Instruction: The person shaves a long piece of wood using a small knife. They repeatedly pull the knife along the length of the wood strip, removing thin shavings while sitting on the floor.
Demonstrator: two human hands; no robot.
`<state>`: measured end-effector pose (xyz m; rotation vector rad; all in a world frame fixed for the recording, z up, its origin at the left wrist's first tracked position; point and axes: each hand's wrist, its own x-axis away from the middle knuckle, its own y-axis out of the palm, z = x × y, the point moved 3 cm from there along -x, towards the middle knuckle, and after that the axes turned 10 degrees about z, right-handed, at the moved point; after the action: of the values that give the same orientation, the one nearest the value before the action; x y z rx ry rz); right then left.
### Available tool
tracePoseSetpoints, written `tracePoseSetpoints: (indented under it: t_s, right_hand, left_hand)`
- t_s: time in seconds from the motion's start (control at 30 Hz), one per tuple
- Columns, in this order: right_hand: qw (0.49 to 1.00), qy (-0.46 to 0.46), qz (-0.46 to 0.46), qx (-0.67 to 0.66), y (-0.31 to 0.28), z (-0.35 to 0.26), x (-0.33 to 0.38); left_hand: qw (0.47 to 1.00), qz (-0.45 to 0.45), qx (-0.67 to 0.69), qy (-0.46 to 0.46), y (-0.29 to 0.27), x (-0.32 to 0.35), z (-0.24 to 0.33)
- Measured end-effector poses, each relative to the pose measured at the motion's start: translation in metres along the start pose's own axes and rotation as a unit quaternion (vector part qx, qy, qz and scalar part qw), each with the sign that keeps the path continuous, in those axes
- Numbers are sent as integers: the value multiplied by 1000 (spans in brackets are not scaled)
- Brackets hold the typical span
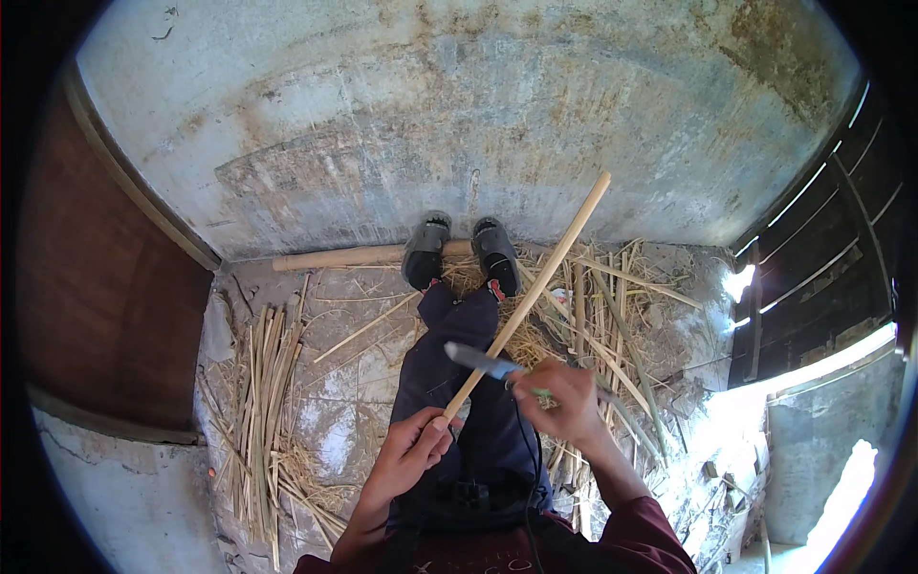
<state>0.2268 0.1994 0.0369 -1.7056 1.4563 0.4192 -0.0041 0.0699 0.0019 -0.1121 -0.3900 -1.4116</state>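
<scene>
My left hand grips the near end of a long pale bamboo stick that slants up and to the right over my legs. My right hand holds a knife whose grey blade points left and rests against the stick just above my left hand. Dark trousers and two dark shoes stretch out ahead of me toward the wall.
A stained concrete wall rises in front. A thick pole lies at its foot. Split bamboo strips are piled on the left, more strips and shavings on the right. A dark wooden panel stands left, dark slats right.
</scene>
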Motion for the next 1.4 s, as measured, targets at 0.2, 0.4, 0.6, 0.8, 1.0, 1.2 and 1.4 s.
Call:
tracePoseSetpoints:
  t_s: [0.2,0.4,0.6,0.8,1.0,1.2,1.4]
  right_hand:
    - [993,-98,-45,42,15,-21,10]
    - [994,-80,-9,68,5,-13,3]
    - [989,-20,107,100,-14,15,-5]
    - [996,-42,34,69,-10,-8,-6]
    - [996,-65,-2,62,-3,-20,-3]
    - [995,-34,61,77,-22,11,-12]
    - [984,-1,151,93,-41,20,-24]
  left_hand:
    - [1000,-29,8,-2,5,1,8]
    - [1000,-26,-11,3,2,7,10]
    - [999,-26,-44,17,-1,10,11]
    - [999,-25,-31,7,-2,10,7]
    - [998,-26,-43,27,3,10,11]
    - [997,-11,-61,45,1,19,9]
    - [998,-15,-53,38,-1,21,7]
